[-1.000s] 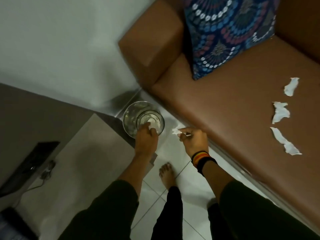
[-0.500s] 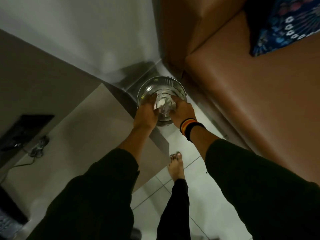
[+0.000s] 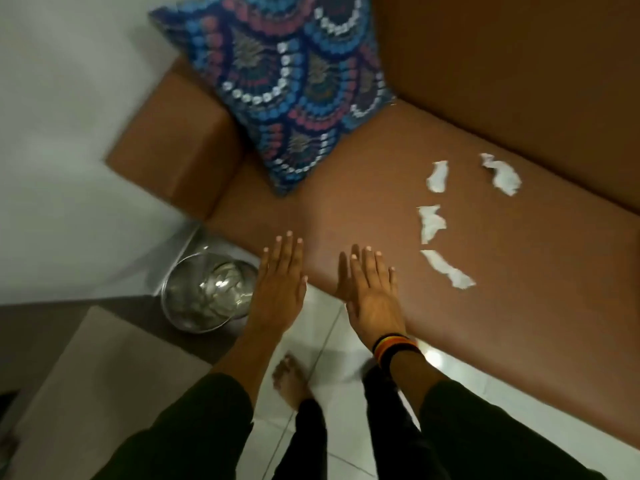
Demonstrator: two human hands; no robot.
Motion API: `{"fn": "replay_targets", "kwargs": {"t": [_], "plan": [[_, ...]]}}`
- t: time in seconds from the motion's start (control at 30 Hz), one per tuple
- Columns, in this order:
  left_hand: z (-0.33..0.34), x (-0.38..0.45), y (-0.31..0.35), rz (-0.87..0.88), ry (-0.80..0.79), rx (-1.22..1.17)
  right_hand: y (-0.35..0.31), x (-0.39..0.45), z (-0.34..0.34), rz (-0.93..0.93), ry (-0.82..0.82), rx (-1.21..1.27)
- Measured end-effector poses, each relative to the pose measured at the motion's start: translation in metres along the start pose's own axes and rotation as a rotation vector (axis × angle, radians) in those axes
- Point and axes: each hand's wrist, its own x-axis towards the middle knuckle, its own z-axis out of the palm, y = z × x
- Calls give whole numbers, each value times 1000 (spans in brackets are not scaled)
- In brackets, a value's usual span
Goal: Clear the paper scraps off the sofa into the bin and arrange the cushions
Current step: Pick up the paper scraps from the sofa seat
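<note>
Several white paper scraps lie on the brown sofa seat, to the right of my hands. A blue patterned cushion leans in the sofa's left corner against the armrest. The shiny metal bin stands on the floor by the sofa's front left corner, with white paper inside it. My left hand is flat with fingers spread, empty, just right of the bin. My right hand, also flat and empty, hovers over the seat's front edge, left of the nearest scrap.
The brown armrest sits behind the bin, next to a white wall. A low grey-beige table fills the lower left. My bare foot stands on white floor tiles between table and sofa.
Both hands have come out of the bin empty and moved right toward the sofa seat. The scrap my right hand held is gone from it. The view has swung back to the sofa.
</note>
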Motion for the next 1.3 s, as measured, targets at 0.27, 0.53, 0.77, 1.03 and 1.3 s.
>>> {"fn": "replay_targets", "kwargs": {"t": [0.27, 0.53, 0.77, 1.03, 1.3], "plan": [[25, 95, 149, 174, -116, -87, 149, 18, -36, 298, 81, 122], [61, 179, 214, 249, -256, 76, 219, 36, -12, 190, -58, 151], [43, 203, 241, 234, -250, 85, 270, 50, -57, 261, 133, 401], [12, 278, 264, -104, -114, -194, 323, 167, -138, 481, 194, 570], [28, 296, 283, -196, -78, -105, 335, 218, -126, 553, 81, 554]]}}
